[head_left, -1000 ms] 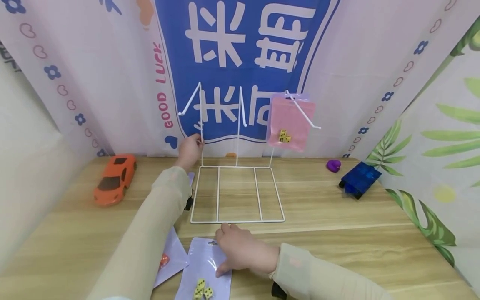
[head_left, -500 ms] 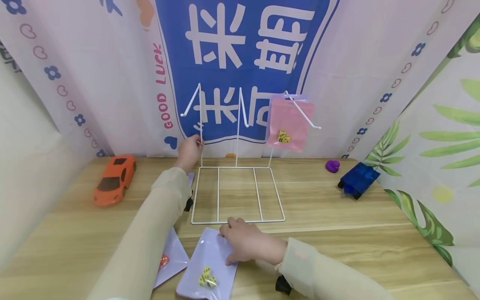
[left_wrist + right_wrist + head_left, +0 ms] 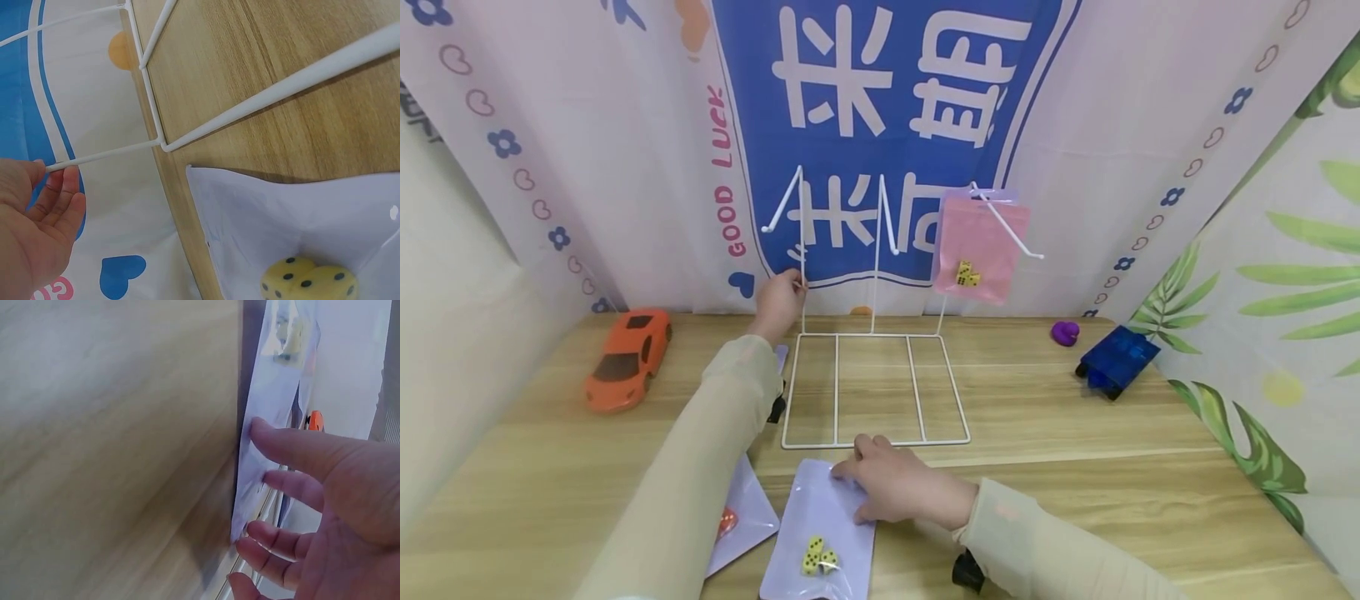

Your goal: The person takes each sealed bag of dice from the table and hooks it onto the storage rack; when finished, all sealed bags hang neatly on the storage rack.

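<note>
My left hand (image 3: 777, 302) pinches the left upright of a white wire hook rack (image 3: 837, 392) between thumb and fingers. The left wrist view shows the thin post (image 3: 119, 151) in that pinch. At the front, my right hand (image 3: 898, 483) lies over the upper right edge of a lilac pouch (image 3: 808, 500) with several yellow dice (image 3: 816, 557) in it. In the right wrist view the thumb and fingertips (image 3: 257, 431) touch the pouch, spread apart. On the rack's right hook hangs a pink pouch (image 3: 985, 229) with yellow dice, a lilac one behind it.
Another lilac pouch (image 3: 748, 521) with something red inside is partly under the left sleeve. One more lilac pouch (image 3: 244, 206) with yellow dice lies left of the rack. An orange toy car (image 3: 628, 360), a purple duck (image 3: 1064, 332) and a blue toy car (image 3: 1117, 361) stand farther out.
My right hand and the dice pouch have shifted slightly right; the pouch slid and turned, and its lower end lies flatter now. The left hand keeps its place on the post.
</note>
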Demonstrator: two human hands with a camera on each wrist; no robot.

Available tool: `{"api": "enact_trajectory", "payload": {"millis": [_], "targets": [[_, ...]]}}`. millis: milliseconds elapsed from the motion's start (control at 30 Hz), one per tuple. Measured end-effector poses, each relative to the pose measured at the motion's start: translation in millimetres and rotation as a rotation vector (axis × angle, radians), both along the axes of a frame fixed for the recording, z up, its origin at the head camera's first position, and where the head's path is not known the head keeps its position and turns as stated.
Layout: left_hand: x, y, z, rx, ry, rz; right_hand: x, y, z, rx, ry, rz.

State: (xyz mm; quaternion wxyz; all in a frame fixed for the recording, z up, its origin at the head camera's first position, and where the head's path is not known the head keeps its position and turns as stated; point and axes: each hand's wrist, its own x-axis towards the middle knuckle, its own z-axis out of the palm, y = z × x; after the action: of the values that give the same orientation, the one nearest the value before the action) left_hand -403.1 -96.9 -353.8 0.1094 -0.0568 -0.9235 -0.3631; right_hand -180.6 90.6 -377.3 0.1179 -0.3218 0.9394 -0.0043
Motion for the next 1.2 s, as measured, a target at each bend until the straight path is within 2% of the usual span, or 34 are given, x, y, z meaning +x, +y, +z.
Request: {"api": "enact_trajectory", "payload": {"millis": [167, 367, 467, 800, 1033, 1200], "targets": [[0.5, 0.5, -1.1, 0.0, -0.007, 0.004, 0.4, 3.7, -0.1, -0.006, 0.012, -0.004], [0.4, 0.5, -1.6, -0.007, -0.001, 0.004, 3.0, 6.0, -2.6, 0.021, 0.07, -0.106], [-0.3, 0.3, -2.1, -0.009, 0.0, 0.001, 5.3, 4.5, -5.1, 0.024, 0.074, -0.124], [-2.9, -0.3, -3.1, 0.005, 0.0, -0.008, 4.1, 9.0, -6.0, -0.053, 0.031, -0.054], [-3.6, -0.6, -2.4, 0.013, 0.008, -0.01, 5.6, 14.3, -4.1, -0.049, 0.078, -0.136], [-2.8, -0.2, -2.5, 0.009, 0.003, -0.005, 11.0, 15.6, -13.2, -0.015, 0.133, -0.135]]}}
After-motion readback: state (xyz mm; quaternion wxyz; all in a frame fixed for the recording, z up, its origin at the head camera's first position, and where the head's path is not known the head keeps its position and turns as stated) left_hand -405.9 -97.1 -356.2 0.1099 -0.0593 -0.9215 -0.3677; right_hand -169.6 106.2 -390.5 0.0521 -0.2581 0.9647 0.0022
